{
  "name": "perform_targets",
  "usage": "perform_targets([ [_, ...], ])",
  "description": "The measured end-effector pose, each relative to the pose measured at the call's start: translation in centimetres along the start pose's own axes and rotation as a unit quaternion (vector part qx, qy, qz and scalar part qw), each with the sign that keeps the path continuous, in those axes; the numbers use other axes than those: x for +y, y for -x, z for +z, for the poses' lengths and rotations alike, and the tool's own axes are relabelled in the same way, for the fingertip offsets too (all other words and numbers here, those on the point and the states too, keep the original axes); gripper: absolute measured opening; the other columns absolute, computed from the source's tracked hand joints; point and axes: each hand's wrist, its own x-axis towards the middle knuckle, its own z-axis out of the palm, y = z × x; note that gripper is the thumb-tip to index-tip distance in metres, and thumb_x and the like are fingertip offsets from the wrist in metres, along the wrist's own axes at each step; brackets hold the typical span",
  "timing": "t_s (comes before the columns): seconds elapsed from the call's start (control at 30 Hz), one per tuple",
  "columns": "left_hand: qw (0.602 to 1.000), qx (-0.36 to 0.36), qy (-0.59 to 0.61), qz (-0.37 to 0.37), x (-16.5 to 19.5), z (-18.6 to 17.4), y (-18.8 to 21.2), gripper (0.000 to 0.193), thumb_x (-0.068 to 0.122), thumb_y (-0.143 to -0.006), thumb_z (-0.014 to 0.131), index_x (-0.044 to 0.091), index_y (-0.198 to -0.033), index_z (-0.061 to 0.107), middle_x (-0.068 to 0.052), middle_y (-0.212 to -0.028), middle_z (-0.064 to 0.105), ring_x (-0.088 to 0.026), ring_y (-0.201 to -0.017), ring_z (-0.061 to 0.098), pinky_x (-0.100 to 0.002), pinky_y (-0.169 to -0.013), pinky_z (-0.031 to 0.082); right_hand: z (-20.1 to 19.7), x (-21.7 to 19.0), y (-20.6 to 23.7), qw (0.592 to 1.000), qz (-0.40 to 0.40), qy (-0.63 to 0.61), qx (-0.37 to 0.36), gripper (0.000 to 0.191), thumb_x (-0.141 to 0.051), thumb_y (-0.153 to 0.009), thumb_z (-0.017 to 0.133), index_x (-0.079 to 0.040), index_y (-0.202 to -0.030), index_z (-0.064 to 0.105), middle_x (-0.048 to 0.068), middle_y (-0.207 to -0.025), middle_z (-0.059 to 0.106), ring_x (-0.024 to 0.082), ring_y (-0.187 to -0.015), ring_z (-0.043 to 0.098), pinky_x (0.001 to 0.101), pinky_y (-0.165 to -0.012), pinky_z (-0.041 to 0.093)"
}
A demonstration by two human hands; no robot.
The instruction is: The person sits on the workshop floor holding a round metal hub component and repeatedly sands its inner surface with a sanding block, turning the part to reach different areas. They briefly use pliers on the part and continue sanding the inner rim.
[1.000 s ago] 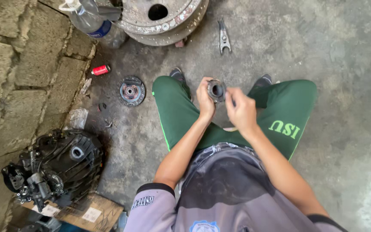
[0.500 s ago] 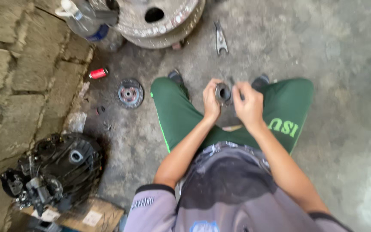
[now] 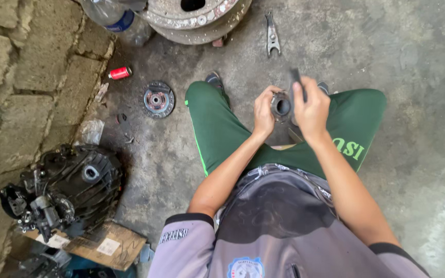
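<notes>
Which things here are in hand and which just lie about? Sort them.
In hand: ring-shaped metal part, held by left hand; dark tool in right hand.
Lying about: clutch disc, red can, metal fork, gearbox housing, plastic bottle.

Both hands (image 3: 289,108) raised together, fingers curled

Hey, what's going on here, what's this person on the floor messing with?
A person in green trousers squats on a concrete floor and holds a small metal ring-shaped part in the left hand. The right hand grips a thin dark tool beside the ring; its motion blurs it. On the floor to the left lie a clutch disc and a small red can, with a black gearbox housing on a board by the block wall. A forked metal lever lies ahead.
</notes>
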Motion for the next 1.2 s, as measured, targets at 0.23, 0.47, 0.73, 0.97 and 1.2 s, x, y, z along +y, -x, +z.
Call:
perform_targets([
  [0.23, 0.991, 0.012, 0.112, -0.071, 0.1, 0.6, -0.3, 0.041, 0.027, -0.107, 0.037, -0.002, -0.101, 0.065, -0.008, -0.096, 0.068, -0.018, -0.092, 0.063, -0.033, -0.088, 0.05, -0.8, -0.9, -0.8, 0.999, 0.0, 0.035, 0.017, 0.016, -0.009, -0.105, 0.069, 0.002, -0.117, 0.07, 0.02, -0.098, 0.074, 0.035, -0.086, 0.075, 0.0394, -0.075, 0.058],
  [0.47, 0.997, -0.01, 0.057, -0.045, 0.7, 0.5, -1.1, 0.041, 0.024, -0.107, 0.036, -0.003, -0.1, 0.066, -0.007, -0.093, 0.067, -0.017, -0.088, 0.062, -0.033, -0.086, 0.05, -1.4, -1.9, -1.3, 0.997, -0.057, 0.048, 0.035, 0.014, -0.007, -0.103, 0.071, 0.003, -0.113, 0.07, 0.022, -0.105, 0.074, 0.035, -0.092, 0.075, 0.0388, -0.079, 0.059],
  [0.73, 0.961, -0.035, 0.249, -0.114, 1.1, 0.4, -1.7, 0.042, 0.029, -0.108, 0.037, -0.001, -0.104, 0.066, -0.007, -0.095, 0.067, -0.016, -0.085, 0.063, -0.031, -0.077, 0.051, -2.1, -2.6, -1.8, 0.999, -0.005, 0.019, 0.026, 0.016, -0.007, -0.103, 0.073, 0.002, -0.116, 0.071, 0.02, -0.102, 0.075, 0.033, -0.09, 0.076, 0.0377, -0.078, 0.059],
  [0.97, 0.952, -0.05, 0.279, -0.118, 0.5, 0.4, -1.7, 0.043, 0.03, -0.11, 0.038, -0.003, -0.105, 0.066, -0.009, -0.096, 0.067, -0.015, -0.088, 0.063, -0.03, -0.082, 0.052, -2.2, -3.1, -1.2, 0.996, -0.062, 0.033, 0.047, 0.014, -0.006, -0.103, 0.073, 0.002, -0.114, 0.071, 0.019, -0.106, 0.075, 0.031, -0.093, 0.077, 0.036, -0.081, 0.06],
  [1.2, 0.963, -0.061, 0.255, -0.067, 2.3, 0.5, -2.5, 0.045, 0.033, -0.108, 0.038, -0.005, -0.109, 0.063, -0.014, -0.102, 0.068, -0.019, -0.089, 0.065, -0.032, -0.08, 0.054, -2.7, 0.0, -0.2, 0.994, -0.078, 0.065, 0.047, 0.013, -0.006, -0.104, 0.073, 0.002, -0.114, 0.071, 0.02, -0.101, 0.074, 0.031, -0.09, 0.076, 0.0377, -0.081, 0.059],
])
